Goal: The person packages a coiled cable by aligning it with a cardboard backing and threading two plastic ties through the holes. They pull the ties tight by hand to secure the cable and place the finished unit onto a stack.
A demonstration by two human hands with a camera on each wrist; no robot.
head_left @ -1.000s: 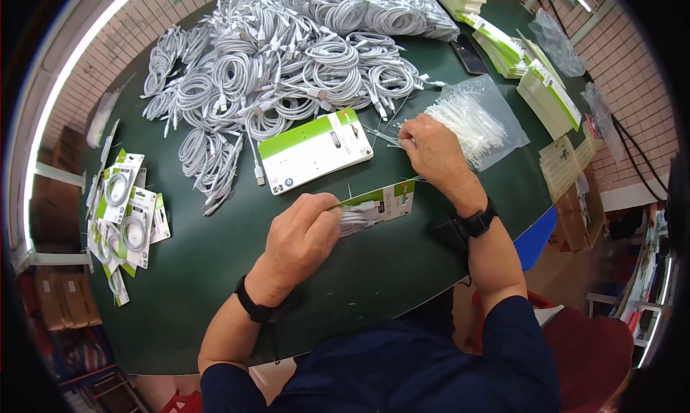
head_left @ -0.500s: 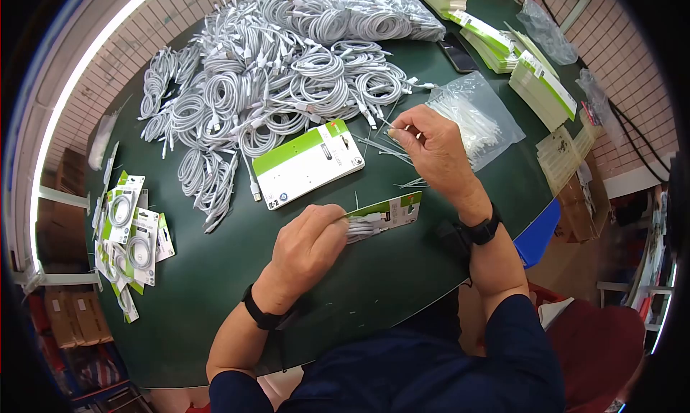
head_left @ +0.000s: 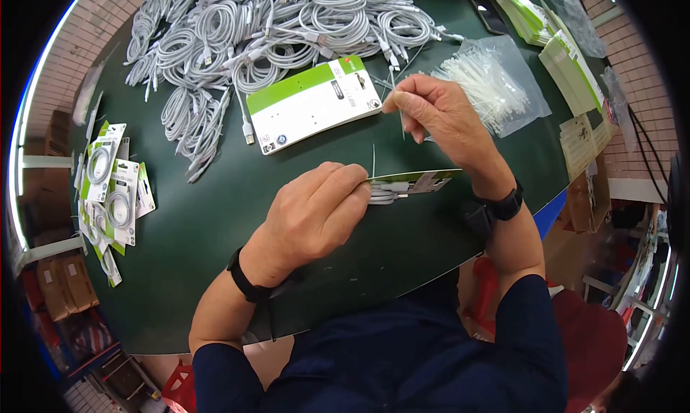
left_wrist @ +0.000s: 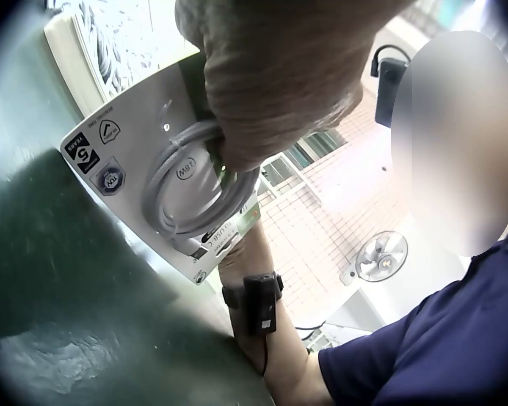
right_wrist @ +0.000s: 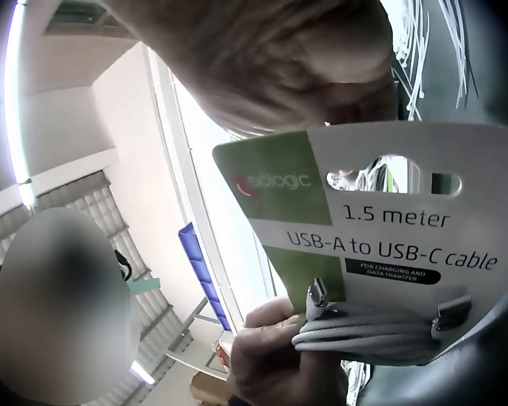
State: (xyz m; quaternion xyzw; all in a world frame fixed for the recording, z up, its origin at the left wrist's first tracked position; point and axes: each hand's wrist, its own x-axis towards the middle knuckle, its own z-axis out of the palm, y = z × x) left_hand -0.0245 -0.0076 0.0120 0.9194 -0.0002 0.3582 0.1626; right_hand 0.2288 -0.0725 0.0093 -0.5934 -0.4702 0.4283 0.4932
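My left hand (head_left: 320,208) grips a retail card (left_wrist: 110,161) with a coiled grey USB cable (right_wrist: 368,334) lying against its printed face. In the head view the card is tipped nearly edge-on, and a thin cable tie (head_left: 374,158) sticks up behind it. The right hand (head_left: 449,122) is held up to the right, beyond the card, thumb and index finger pinching a thin white cable tie (head_left: 403,124). Close to those fingertips lies a stack of blank-backed green and white cards (head_left: 316,115). The right wrist view shows the card's front, with its hang hole, close below the right hand.
A large heap of coiled grey cables (head_left: 215,25) covers the back. A clear bag of white cable ties (head_left: 489,82) lies right of it. Finished-looking carded cables (head_left: 108,190) pile at the left edge. Card stacks (head_left: 575,71) and a phone (head_left: 490,14) sit at the back right.
The right hand has drawn back from the loose ties near the bag, a tie between its fingers. The card in my left hand has tipped more edge-on. The head view has shifted.
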